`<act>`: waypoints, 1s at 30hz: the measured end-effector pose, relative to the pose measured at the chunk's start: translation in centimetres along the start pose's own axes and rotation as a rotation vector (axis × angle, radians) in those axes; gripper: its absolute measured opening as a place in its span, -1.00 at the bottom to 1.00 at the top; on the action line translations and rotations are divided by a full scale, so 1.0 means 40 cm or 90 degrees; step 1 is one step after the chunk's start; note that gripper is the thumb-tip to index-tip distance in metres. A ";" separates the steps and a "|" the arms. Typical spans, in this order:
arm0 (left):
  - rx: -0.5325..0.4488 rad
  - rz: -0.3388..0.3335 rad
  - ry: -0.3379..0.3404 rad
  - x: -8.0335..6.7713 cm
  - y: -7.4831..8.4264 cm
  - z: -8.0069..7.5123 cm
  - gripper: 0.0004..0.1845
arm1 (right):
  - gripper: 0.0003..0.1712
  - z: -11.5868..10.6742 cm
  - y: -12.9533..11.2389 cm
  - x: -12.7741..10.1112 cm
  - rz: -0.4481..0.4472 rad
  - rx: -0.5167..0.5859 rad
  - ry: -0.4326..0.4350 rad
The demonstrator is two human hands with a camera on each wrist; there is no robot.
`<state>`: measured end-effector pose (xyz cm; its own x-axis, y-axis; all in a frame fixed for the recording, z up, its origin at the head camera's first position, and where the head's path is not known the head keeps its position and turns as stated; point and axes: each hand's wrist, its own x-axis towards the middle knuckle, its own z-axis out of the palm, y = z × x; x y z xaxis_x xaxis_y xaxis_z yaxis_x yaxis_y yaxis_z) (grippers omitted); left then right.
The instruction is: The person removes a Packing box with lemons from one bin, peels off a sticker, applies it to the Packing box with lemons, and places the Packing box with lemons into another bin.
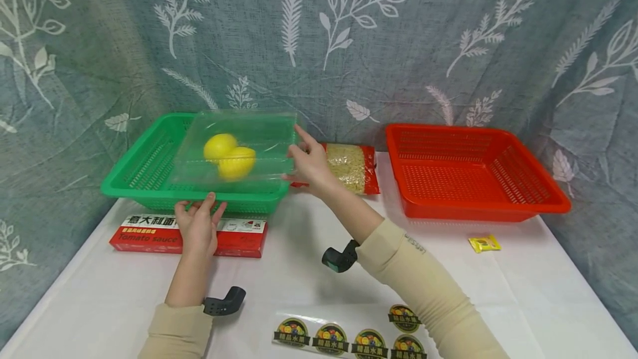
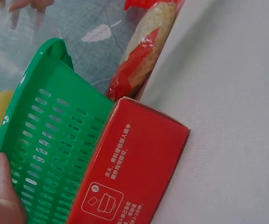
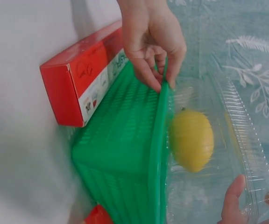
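My right hand (image 1: 311,160) holds a clear plastic container (image 1: 271,143) by its right side, thumb and fingers pinching the edge. Two lemons (image 1: 236,164) show through its clear walls; in the right wrist view one lemon (image 3: 191,140) sits above the basket's rim level. The container is over the green basket (image 1: 130,187). My left hand (image 1: 196,226) is at the basket's front rim, and the right wrist view shows its thumb and fingers pinching that rim. Just in front of the basket lies a red-and-white tomato sauce box (image 1: 229,244), below my left hand.
A red basket (image 1: 463,212) stands at the right. Between the baskets lies a red-edged, see-through food packet (image 1: 349,168). A small yellow packet (image 1: 484,243) is in front of the red basket, and a sheet of round fruit stickers (image 1: 331,339) lies near the front. Behind hangs a patterned curtain (image 1: 249,21).
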<state>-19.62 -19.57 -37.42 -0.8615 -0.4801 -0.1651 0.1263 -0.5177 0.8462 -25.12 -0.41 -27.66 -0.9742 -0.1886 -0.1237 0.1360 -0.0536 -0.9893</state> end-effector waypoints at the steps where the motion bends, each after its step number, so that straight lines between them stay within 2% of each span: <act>1: -0.001 -0.001 -0.001 0.000 0.001 0.000 -0.61 | -0.29 -0.004 -0.001 -0.001 0.001 0.003 0.000; 12: -0.004 0.006 -0.002 -0.001 0.001 -0.001 -0.65 | -0.28 -0.044 -0.019 -0.040 -0.001 -0.023 0.001; 18: 0.019 0.023 -0.007 0.005 -0.009 -0.005 -0.64 | -0.30 -0.075 -0.026 -0.066 -0.032 -0.061 0.005; 30: 0.022 0.022 -0.017 0.002 0.003 0.004 -0.73 | -0.30 -0.147 -0.028 -0.120 -0.011 -0.039 0.006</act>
<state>-19.73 -19.55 -37.26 -0.8701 -0.4776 -0.1216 0.1402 -0.4763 0.8680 -21.67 6.33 -26.42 -0.9780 -0.1789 -0.1068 0.1081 0.0027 -0.9941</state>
